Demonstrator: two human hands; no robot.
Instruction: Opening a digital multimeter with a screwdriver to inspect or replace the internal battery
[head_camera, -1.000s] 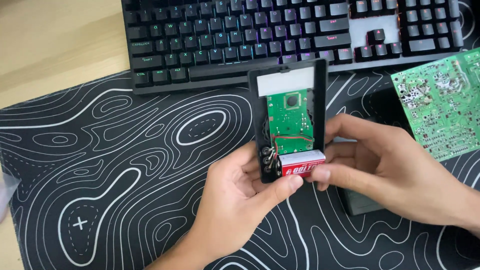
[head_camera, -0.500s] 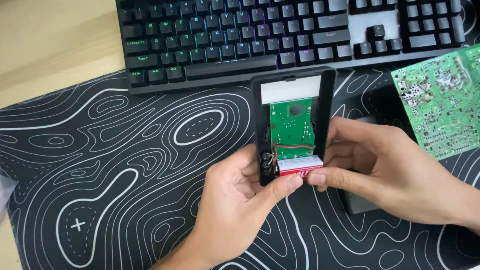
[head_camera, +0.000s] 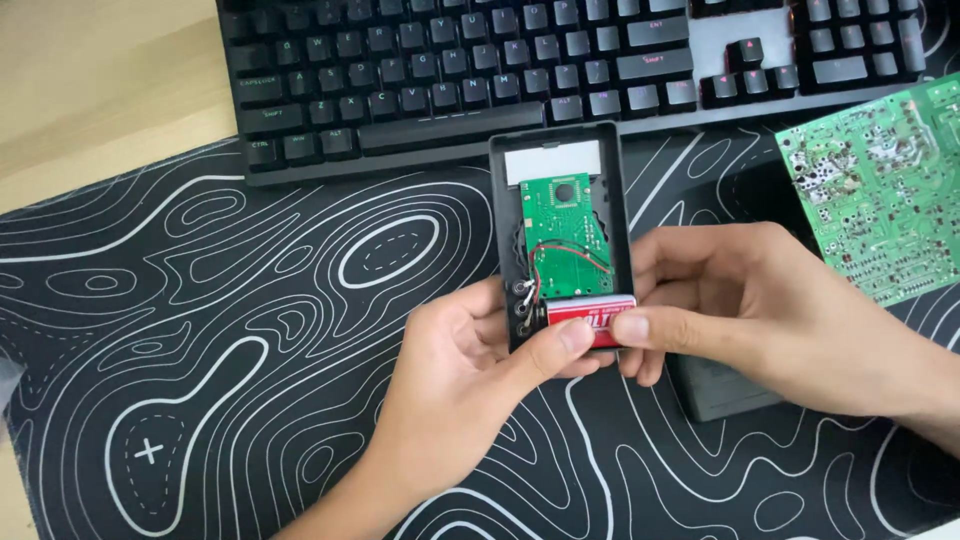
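Opened black device case (head_camera: 560, 240), held just below the keyboard (head_camera: 560, 70) over the patterned desk mat (head_camera: 200, 330). Left hand (head_camera: 470, 390) and right hand (head_camera: 770, 310) close their fingers (head_camera: 575, 335) around the case's lower end, thumbs pressing the red battery (head_camera: 590, 318) seated beneath the small green circuit board (head_camera: 565, 230). A larger green board (head_camera: 880, 190) lies right of the case.

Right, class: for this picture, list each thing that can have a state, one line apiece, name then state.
Black device case: back cover off, insides exposed.
Small green circuit board: seated in the case.
Red battery: in the case's bottom bay, wires attached.
Left hand: holding the case, thumb on the battery.
Right hand: thumb pressing the battery.
Keyboard: keys dimly lit.
Large green circuit board: bare, lying flat.
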